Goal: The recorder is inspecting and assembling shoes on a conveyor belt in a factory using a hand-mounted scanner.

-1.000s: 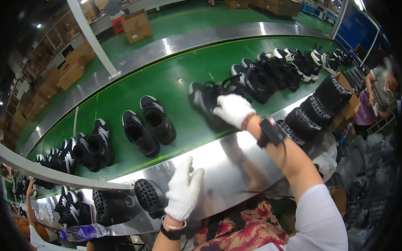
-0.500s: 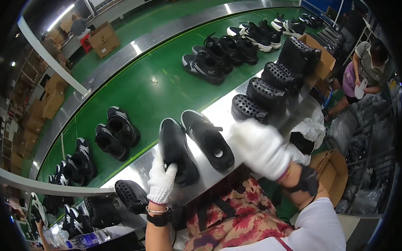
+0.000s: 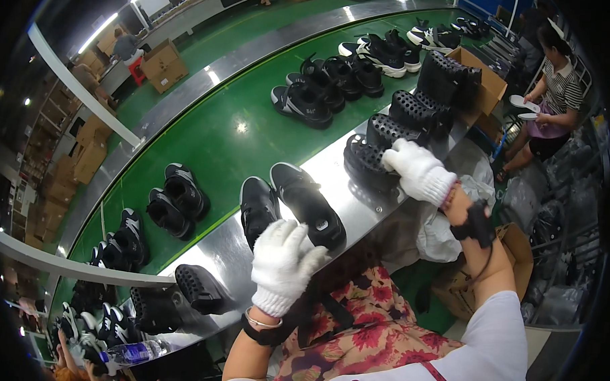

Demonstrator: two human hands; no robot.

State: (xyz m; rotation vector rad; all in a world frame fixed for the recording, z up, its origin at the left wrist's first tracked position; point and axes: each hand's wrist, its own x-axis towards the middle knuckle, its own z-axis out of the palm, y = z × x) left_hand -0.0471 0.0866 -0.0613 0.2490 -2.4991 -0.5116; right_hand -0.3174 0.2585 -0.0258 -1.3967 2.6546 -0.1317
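On the metal ledge in front of me, a pair of black shoes stands with grey toes pointing away: a left shoe (image 3: 257, 205) and a right shoe (image 3: 309, 207) with a pale round spot inside its heel. My left hand (image 3: 282, 263), in a white knit glove, lies over the heel of the left shoe, covering it; its thumb stands apart from the fingers. My right hand (image 3: 416, 169), also gloved, has its fingers curled onto the nearest black perforated shoe-shaped form (image 3: 365, 159). Its fingertips are partly hidden against the form.
More perforated forms (image 3: 410, 110) line the ledge at right, by a cardboard box (image 3: 487, 86). Shoes (image 3: 301, 104) stand on the green belt (image 3: 232, 148). Another form (image 3: 197, 287) and a bottle (image 3: 135, 351) are at lower left. A person (image 3: 557, 85) works at right.
My right hand has moved up and right onto the perforated form. My left hand has shifted right over the left shoe's heel. The pair sits slightly farther left.
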